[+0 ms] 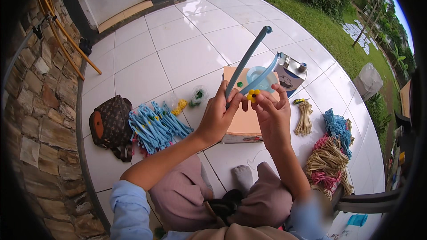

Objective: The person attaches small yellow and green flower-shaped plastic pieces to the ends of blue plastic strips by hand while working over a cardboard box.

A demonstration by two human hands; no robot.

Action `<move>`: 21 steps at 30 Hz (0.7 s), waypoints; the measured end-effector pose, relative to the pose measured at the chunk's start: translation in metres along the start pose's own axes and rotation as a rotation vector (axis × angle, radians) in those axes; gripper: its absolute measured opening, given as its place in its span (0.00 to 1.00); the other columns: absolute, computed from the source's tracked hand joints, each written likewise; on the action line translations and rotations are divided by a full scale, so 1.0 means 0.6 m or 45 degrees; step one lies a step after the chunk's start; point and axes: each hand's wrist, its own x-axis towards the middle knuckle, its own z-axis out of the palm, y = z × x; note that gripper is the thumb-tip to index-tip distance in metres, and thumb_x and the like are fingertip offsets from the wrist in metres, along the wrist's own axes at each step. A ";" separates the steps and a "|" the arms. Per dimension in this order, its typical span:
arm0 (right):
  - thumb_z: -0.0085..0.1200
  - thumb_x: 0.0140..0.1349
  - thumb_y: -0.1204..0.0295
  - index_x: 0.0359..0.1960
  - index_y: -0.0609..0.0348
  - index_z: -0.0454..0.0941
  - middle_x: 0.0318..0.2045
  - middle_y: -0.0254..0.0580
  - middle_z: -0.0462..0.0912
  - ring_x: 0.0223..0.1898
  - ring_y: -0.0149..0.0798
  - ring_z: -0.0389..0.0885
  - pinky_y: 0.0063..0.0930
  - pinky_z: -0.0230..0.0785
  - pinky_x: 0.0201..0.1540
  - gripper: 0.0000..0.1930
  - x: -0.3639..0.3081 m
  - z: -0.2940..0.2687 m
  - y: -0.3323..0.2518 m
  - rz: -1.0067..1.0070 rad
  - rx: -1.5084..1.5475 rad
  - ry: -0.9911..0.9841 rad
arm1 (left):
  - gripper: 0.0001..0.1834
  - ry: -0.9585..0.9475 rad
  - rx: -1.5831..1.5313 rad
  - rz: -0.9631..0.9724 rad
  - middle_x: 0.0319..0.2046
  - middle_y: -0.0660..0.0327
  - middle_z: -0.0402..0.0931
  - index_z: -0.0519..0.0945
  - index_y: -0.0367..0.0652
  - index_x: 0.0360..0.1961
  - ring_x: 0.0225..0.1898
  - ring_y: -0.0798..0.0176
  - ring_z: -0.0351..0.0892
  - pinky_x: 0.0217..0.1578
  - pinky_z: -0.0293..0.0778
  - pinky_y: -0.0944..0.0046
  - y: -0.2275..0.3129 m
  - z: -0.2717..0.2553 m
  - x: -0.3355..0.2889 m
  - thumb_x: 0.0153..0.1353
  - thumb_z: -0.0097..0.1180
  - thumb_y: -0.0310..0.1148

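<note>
A folded blue fabric strap (250, 54) is gripped in my left hand (216, 116), its two ends sticking up and away to the right. Between the fingertips of my right hand (273, 118) is a small yellow flower (256, 92) with a dark centre, held against the strap's lighter blue part. Both hands are close together above a peach-coloured box (242, 123). On the box lie a green flower (240, 84) and a light blue plate (269, 78), partly hidden behind the strap. My fingers hide where flower and strap meet.
Left on the tiles are a brown bag (111, 120), blue straps (155, 126) in a pile, and clear bags of yellow flowers (179, 107) and green flowers (197, 96). Right are a metal can (290, 74), a tan bundle (304, 121), and blue (337, 126) and tan bundles (328, 158).
</note>
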 end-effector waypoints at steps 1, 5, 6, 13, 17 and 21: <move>0.55 0.51 0.83 0.45 0.59 0.54 0.31 0.48 0.77 0.31 0.34 0.73 0.27 0.68 0.39 0.24 0.000 0.002 0.002 -0.001 0.001 -0.001 | 0.08 0.020 0.010 0.025 0.19 0.61 0.67 0.56 0.40 0.32 0.17 0.69 0.63 0.21 0.62 0.71 0.000 0.002 0.000 0.64 0.42 0.28; 0.55 0.51 0.83 0.44 0.58 0.53 0.31 0.49 0.78 0.30 0.34 0.73 0.30 0.69 0.37 0.24 0.002 0.001 0.008 -0.036 -0.020 -0.023 | 0.10 0.016 0.064 -0.007 0.18 0.60 0.63 0.56 0.40 0.30 0.17 0.69 0.64 0.19 0.61 0.70 -0.001 0.004 -0.005 0.63 0.43 0.27; 0.56 0.51 0.83 0.43 0.58 0.53 0.30 0.49 0.78 0.30 0.34 0.73 0.30 0.69 0.36 0.24 0.002 0.000 0.009 -0.052 -0.033 -0.021 | 0.09 0.005 0.067 0.006 0.20 0.63 0.63 0.56 0.41 0.30 0.18 0.74 0.61 0.19 0.58 0.73 0.002 0.004 -0.005 0.64 0.42 0.27; 0.56 0.52 0.81 0.41 0.57 0.52 0.30 0.48 0.77 0.28 0.34 0.73 0.30 0.70 0.32 0.23 0.004 -0.003 0.012 -0.087 -0.055 -0.042 | 0.10 -0.038 0.162 -0.016 0.21 0.64 0.64 0.55 0.42 0.28 0.19 0.78 0.60 0.19 0.57 0.75 0.010 0.002 -0.007 0.64 0.41 0.27; 0.56 0.52 0.81 0.40 0.56 0.52 0.29 0.47 0.76 0.27 0.33 0.73 0.30 0.70 0.30 0.23 0.004 0.000 0.012 -0.123 -0.086 -0.048 | 0.11 -0.019 0.221 0.075 0.20 0.63 0.65 0.55 0.42 0.27 0.18 0.77 0.61 0.19 0.58 0.74 0.005 0.003 -0.007 0.63 0.42 0.27; 0.56 0.52 0.81 0.39 0.56 0.52 0.29 0.47 0.76 0.26 0.32 0.73 0.29 0.71 0.29 0.22 0.004 0.001 0.014 -0.147 -0.121 -0.033 | 0.08 -0.044 0.272 0.116 0.19 0.59 0.67 0.57 0.40 0.29 0.19 0.67 0.68 0.20 0.62 0.69 0.015 0.000 -0.007 0.62 0.43 0.27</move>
